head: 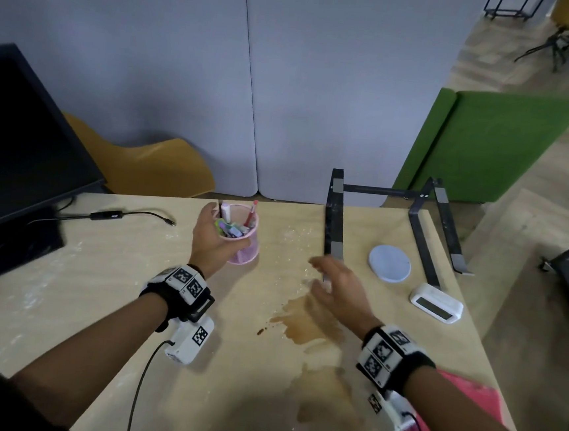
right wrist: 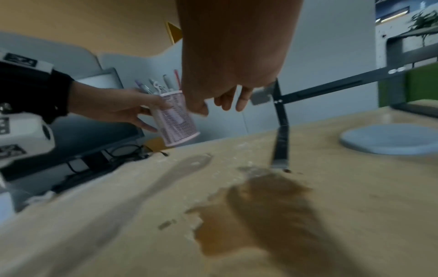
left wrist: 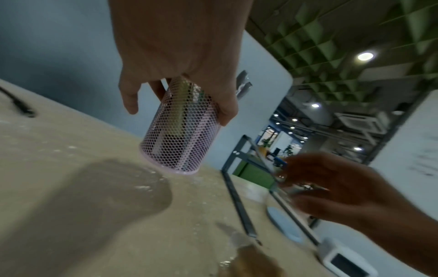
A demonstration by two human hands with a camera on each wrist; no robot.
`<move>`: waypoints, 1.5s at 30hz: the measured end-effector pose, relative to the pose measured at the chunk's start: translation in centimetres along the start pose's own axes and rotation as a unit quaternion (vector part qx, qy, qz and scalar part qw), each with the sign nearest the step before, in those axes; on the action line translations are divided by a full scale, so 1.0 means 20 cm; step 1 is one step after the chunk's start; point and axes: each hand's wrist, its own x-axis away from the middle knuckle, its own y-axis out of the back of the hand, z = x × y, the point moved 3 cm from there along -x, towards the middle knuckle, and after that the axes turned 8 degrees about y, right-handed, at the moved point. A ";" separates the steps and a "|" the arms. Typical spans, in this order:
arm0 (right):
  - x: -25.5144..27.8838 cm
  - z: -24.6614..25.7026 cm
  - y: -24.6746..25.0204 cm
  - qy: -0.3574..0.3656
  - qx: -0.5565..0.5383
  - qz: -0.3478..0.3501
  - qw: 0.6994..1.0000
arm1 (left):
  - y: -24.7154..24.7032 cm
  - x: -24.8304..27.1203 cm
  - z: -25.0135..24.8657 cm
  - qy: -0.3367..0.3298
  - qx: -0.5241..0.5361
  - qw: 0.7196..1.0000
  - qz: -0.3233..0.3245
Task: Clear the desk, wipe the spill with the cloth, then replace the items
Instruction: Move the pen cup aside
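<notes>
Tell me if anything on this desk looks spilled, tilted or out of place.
Yes. A brown spill has pooled on the desk, in front of the black stand and under the right hand. The pink pen cup is tilted in the left hand, its base off the desk in the wrist views.

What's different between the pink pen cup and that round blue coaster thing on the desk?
The pink pen cup is a tall mesh cylinder full of pens; the blue coaster is a flat solid disc with nothing on it. The left hand grips the cup, and the wrist views show it tilted off the desk; the coaster lies flat and untouched, beside the black stand. Both are round, pastel desk items.
</notes>
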 end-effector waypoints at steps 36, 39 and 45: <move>0.66 -0.45 0.28 -0.342 -0.232 -0.281 0.866 | 0.04 0.53 0.59 0.022 -0.530 0.771 0.353; 0.63 -0.35 0.30 -0.326 -0.304 -0.304 0.842 | 0.03 0.53 0.60 0.025 -0.534 0.770 0.349; 0.66 -0.38 0.26 -0.343 -0.307 -0.314 0.830 | 0.00 0.53 0.59 0.031 -0.561 0.752 0.345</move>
